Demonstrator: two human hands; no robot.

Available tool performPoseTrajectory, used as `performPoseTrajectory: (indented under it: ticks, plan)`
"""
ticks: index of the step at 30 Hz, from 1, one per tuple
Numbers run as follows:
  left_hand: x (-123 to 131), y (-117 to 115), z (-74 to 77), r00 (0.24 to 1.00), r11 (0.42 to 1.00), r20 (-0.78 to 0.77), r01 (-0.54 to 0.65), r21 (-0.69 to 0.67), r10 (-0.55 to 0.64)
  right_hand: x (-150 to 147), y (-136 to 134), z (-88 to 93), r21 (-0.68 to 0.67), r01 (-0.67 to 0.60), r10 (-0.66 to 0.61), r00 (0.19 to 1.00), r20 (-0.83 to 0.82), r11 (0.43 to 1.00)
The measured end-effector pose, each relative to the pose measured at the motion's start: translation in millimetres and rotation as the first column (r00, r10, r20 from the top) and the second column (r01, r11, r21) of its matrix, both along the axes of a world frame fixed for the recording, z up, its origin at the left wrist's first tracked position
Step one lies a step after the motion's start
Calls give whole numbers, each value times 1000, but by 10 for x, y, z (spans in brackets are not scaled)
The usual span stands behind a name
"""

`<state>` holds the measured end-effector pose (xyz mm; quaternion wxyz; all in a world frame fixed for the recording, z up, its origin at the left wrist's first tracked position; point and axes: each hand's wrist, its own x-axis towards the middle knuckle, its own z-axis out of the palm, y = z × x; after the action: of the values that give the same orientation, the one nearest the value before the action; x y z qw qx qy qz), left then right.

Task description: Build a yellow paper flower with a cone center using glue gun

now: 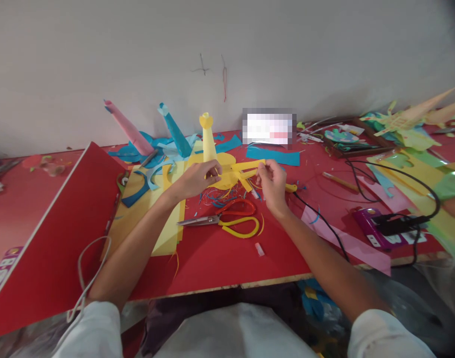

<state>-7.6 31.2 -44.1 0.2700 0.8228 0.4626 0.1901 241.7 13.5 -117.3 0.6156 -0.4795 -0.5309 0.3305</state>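
My right hand [271, 184] pinches the end of a narrow yellow paper strip [249, 165] above the red table. My left hand [199, 179] is raised in front of the yellow paper cone [209, 144], its fingers curled in toward the thumb; whether something small is between them cannot be made out. The cone stands upright by a round yellow paper piece [225, 171]. Below the hands lie scissors [217, 219] with one red and one yellow handle, their blades pointing left. Thin coloured paper shreds [222, 196] are scattered between the hands and the scissors.
Pink [128, 128] and blue [175, 130] paper cones stand at the back left. A red divider [51, 238] rises at left. A phone-like screen [269, 128] leans on the wall. At right are a purple power strip [380, 228], black cables and a person's arm [454, 208].
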Motion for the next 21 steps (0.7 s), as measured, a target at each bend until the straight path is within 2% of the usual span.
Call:
performPoseTrajectory:
  ticks: [4, 9, 15, 21]
  plan:
    - [-48, 5, 31, 1000, 999, 23, -17, 38, 16, -58, -53, -7, -104, -118, 118, 993, -8, 988]
    - [-39, 0, 64, 1000, 999, 12, 23, 47, -23, -118, -50, -66, -59, -191, 195, 979, 58, 980]
    - [14, -17, 73, 998, 997, 0, 66, 28, -66, -134, -2, -90, -110, -377, 375, 926, -39, 920]
    - [24, -20, 46, 997, 994, -18, 72, 85, -71, -127, -15, -73, -104, -394, 394, 919, -17, 913]
